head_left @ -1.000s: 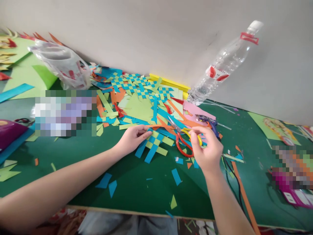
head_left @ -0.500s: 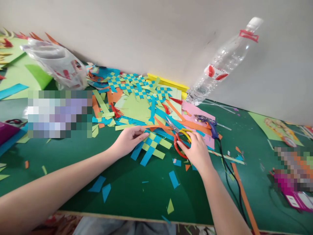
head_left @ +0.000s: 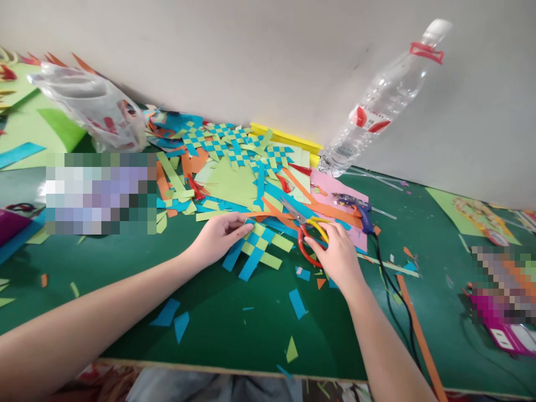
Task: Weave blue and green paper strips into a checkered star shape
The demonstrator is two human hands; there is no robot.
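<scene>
My left hand (head_left: 224,235) is closed on the upper left corner of a small woven paper piece (head_left: 258,242), its blue and light green strips crossing in a checker pattern. Loose strip ends stick out from the piece at the right and bottom. In my right hand (head_left: 340,254) are scissors (head_left: 302,223) with one red and one yellow handle loop. Their blades point up and left over orange and blue paper strips, apart from the woven piece. Part of the handles is hidden by my fingers.
Several woven pieces (head_left: 218,139) lie at the back beside a plastic bag (head_left: 98,111). A clear bottle (head_left: 379,103) leans at the wall. A blue glue gun (head_left: 365,218) with a black cord rests on pink paper (head_left: 330,190). Paper scraps (head_left: 297,303) dot the green table (head_left: 234,340).
Both hands keep their holds on the woven paper piece and the scissors. The whole view has shifted very slightly; little else differs.
</scene>
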